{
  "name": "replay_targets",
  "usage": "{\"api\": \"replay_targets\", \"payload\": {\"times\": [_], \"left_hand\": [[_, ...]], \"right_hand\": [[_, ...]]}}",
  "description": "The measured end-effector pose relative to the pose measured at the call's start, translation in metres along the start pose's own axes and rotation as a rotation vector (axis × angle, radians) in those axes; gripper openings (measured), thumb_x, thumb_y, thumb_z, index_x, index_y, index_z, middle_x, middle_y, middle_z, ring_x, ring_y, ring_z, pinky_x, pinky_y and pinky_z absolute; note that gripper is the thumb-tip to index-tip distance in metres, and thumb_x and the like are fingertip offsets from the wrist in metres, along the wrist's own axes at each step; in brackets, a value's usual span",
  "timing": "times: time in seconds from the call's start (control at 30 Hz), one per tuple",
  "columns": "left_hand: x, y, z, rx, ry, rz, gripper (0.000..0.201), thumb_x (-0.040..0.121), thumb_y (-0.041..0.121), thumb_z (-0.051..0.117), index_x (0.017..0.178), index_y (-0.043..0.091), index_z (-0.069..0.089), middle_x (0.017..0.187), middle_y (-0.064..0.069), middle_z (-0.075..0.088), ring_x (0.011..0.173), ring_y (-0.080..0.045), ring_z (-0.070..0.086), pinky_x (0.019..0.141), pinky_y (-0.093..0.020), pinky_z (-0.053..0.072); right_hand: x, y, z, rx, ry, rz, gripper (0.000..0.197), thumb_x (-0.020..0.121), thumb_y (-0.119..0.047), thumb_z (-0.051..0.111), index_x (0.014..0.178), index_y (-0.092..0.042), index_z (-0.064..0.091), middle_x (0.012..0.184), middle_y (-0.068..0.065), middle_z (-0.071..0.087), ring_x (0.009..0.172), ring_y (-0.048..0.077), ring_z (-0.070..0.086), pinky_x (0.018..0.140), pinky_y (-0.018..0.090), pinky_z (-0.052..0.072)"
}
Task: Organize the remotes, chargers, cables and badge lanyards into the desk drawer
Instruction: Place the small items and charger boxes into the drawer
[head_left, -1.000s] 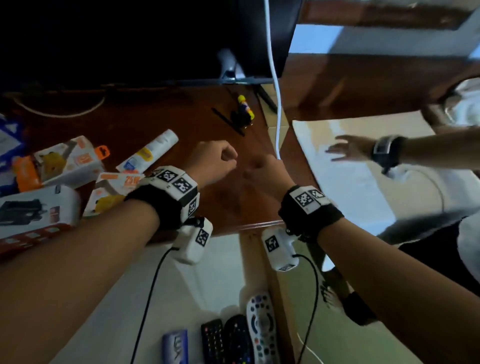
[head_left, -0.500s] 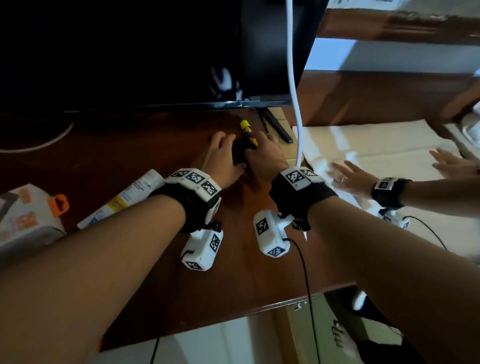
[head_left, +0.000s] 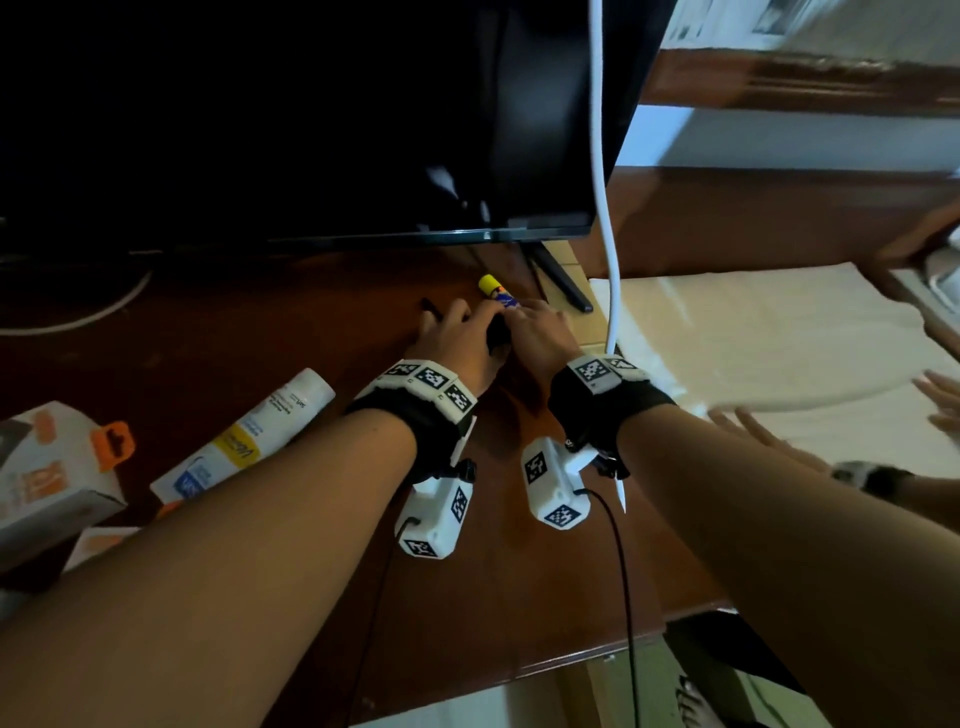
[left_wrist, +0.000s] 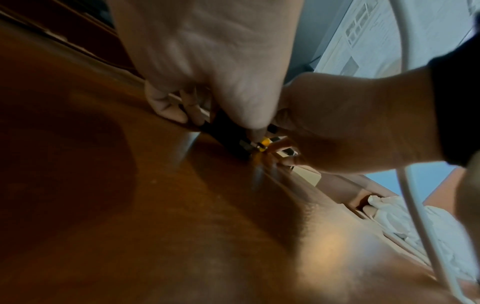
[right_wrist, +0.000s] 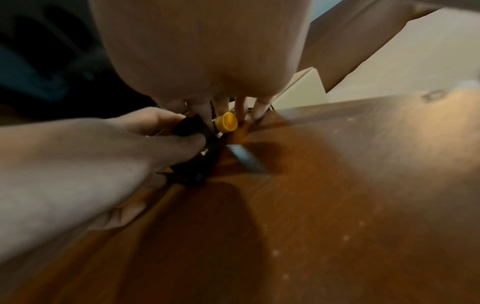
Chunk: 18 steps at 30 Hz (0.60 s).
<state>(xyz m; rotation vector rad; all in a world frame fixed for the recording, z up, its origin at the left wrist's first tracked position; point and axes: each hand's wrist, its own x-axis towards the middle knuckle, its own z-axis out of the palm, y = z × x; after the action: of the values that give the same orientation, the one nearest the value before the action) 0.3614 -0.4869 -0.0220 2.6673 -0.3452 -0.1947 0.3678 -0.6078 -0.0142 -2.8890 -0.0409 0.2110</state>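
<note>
A small black bundle (head_left: 497, 332) lies far back on the brown desk (head_left: 291, 312), beside the TV's foot. A yellow-capped tube (head_left: 493, 291) sticks out of it. My left hand (head_left: 457, 338) pinches the black bundle (right_wrist: 192, 127) between thumb and finger. Right beside it, my right hand (head_left: 540, 332) has its fingertips curled down around the yellow-capped tube (right_wrist: 228, 122). The left wrist view shows both hands meeting over the black bundle (left_wrist: 223, 131) and a yellow piece (left_wrist: 265, 143). Most of the bundle is hidden under the fingers. No drawer is in view.
A dark TV (head_left: 311, 130) stands just behind the hands, its foot (head_left: 561, 283) to the right. A white cable (head_left: 602, 182) hangs down beside my right wrist. A sunscreen tube (head_left: 244, 436) and boxes (head_left: 47, 483) lie at left. Another person's hands (head_left: 753, 431) reach over the white sheet (head_left: 753, 338).
Both hands moved forward from the desk's near edge to the black bundle and closed on it. The view shifted forward; the drawer with remotes dropped out of sight.
</note>
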Motion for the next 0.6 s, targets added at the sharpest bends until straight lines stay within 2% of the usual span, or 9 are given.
{"api": "replay_targets", "payload": {"times": [0.17,0.27,0.37,0.47,0.6], "left_hand": [[-0.01,-0.003,-0.003,-0.009,-0.048,0.003,0.039,0.089,0.037,0.054,0.126,0.036,0.041,0.13,-0.003,0.041,0.115,-0.037,0.036,0.094,-0.042,0.038],[-0.022,-0.004,-0.007,0.004,-0.1,-0.034,0.034,0.085,0.04,0.053,0.118,0.031,0.05,0.128,-0.002,0.04,0.118,-0.033,0.033,0.099,-0.041,0.036],[-0.04,-0.008,-0.007,0.019,-0.106,-0.059,0.036,0.084,0.045,0.052,0.113,0.026,0.057,0.128,-0.001,0.039,0.121,-0.029,0.032,0.102,-0.041,0.035],[-0.058,-0.012,-0.002,0.06,-0.066,-0.049,0.039,0.087,0.049,0.05,0.115,0.023,0.054,0.13,-0.002,0.038,0.122,-0.027,0.033,0.101,-0.044,0.037],[-0.079,-0.014,0.004,0.029,0.022,-0.091,0.042,0.089,0.049,0.05,0.117,0.019,0.052,0.13,-0.004,0.037,0.119,-0.027,0.035,0.097,-0.042,0.04]], "right_hand": [[-0.016,-0.003,0.0,-0.102,0.021,-0.037,0.034,0.1,-0.02,0.037,0.124,-0.009,0.059,0.135,0.007,0.054,0.131,0.028,0.035,0.102,0.04,0.029],[-0.028,-0.004,0.002,0.039,0.058,0.046,0.031,0.093,-0.013,0.044,0.114,-0.009,0.066,0.124,0.01,0.056,0.121,0.029,0.041,0.101,0.037,0.032],[-0.044,-0.009,0.007,0.171,0.044,0.136,0.034,0.087,-0.013,0.049,0.117,-0.013,0.066,0.122,0.013,0.048,0.114,0.031,0.044,0.098,0.035,0.038],[-0.068,-0.014,0.013,0.178,0.071,0.102,0.031,0.088,-0.013,0.05,0.115,-0.014,0.067,0.115,0.011,0.047,0.109,0.031,0.047,0.095,0.036,0.043],[-0.094,-0.018,0.017,0.135,0.049,0.079,0.033,0.092,-0.017,0.048,0.121,-0.016,0.063,0.117,0.01,0.047,0.11,0.029,0.045,0.092,0.035,0.041]]}}
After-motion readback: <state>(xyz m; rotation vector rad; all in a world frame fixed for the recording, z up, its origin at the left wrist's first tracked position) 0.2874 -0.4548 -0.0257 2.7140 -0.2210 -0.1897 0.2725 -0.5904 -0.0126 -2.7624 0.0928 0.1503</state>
